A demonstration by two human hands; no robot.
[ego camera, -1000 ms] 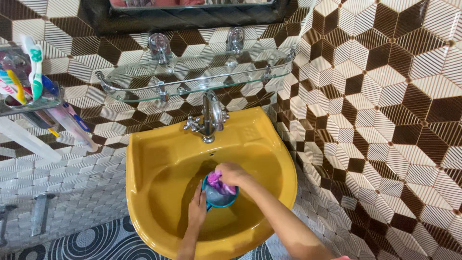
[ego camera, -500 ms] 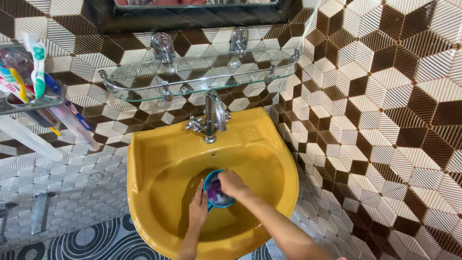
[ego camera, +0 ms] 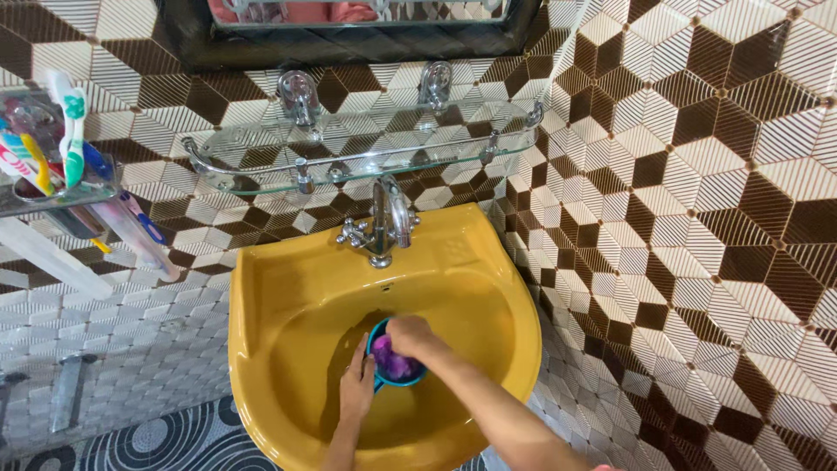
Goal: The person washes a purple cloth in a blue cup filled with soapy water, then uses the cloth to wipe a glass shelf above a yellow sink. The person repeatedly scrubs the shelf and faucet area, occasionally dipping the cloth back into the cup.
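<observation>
A small teal bowl (ego camera: 380,378) sits low in the yellow wash basin (ego camera: 261,296). My left hand (ego camera: 356,384) holds the bowl's left rim from outside. My right hand (ego camera: 410,336) reaches in from the right and presses a purple scrub cloth (ego camera: 397,365) into the bowl's inside. The bowl is tilted toward the drain side, and most of its inside is covered by my right hand and the cloth.
A chrome tap (ego camera: 384,222) stands at the basin's back rim. Above it hangs a glass shelf (ego camera: 366,148) with a chrome rail, under a dark-framed mirror (ego camera: 349,26). A rack with toothbrushes (ego camera: 52,139) is at the left wall. Patterned tiles cover the right wall (ego camera: 697,218).
My right hand has pushed the purple cloth deeper into the bowl and shifted slightly left. The view has tipped down a little. My left hand stays on the rim.
</observation>
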